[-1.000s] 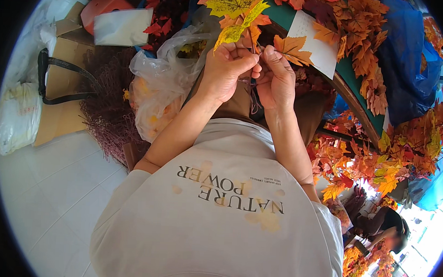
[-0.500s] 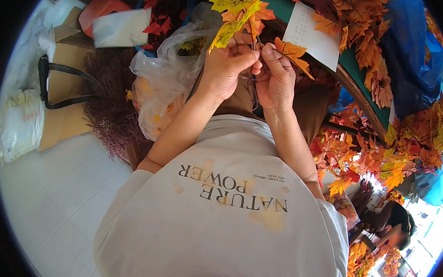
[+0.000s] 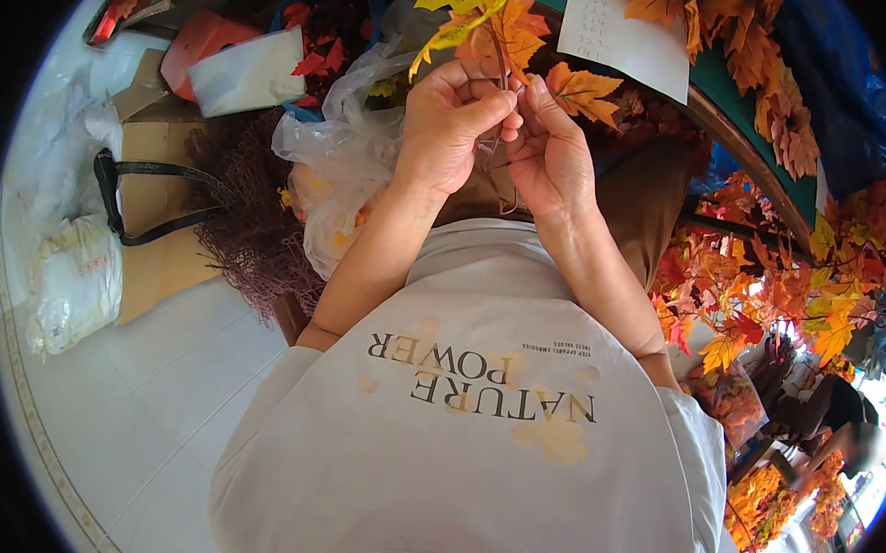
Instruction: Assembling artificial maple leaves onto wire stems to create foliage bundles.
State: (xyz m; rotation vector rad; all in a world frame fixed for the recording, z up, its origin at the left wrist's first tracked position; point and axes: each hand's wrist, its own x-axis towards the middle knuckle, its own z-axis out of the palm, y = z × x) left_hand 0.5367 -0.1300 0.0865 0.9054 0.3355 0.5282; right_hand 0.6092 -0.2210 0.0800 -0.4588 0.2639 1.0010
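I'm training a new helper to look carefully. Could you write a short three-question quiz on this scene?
1. True or false: the left hand and right hand are close together at a leafy stem.
2. Which is left of both hands? a) brown cardboard b) dark blue plastic
3. What colour is the table beside the white sheet?

Key: 1. True. 2. a. 3. Green.
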